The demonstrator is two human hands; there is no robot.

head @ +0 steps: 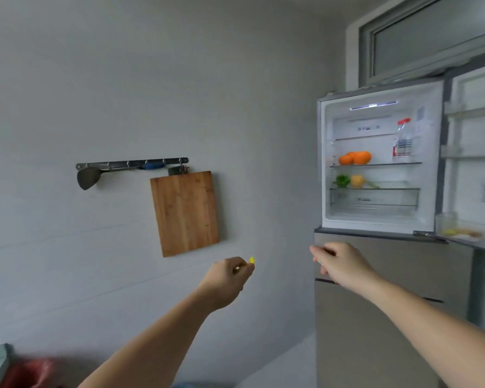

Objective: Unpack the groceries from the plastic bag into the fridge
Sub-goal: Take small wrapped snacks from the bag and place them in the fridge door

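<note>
The fridge [375,225] stands at the right with its upper compartment open and lit. On the shelves inside are oranges [355,157], a green pepper [342,180], a yellow item [357,180] and a red-capped bottle [403,138]. My left hand [230,275] is raised in front of the wall, pinching a small yellow item [251,260] between thumb and fingers. My right hand [339,264] hangs just below the open compartment, at the left edge of the lower drawer front, fingers curled. I cannot make out anything in it. A red plastic bag [31,372] lies blurred at the bottom left.
The fridge door [473,163] swings open to the right, with a clear container [447,224] in its lowest bin. A wooden cutting board [184,212] and a dark spatula [87,177] hang from a metal wall rail [132,163]. A window [431,35] sits above the fridge.
</note>
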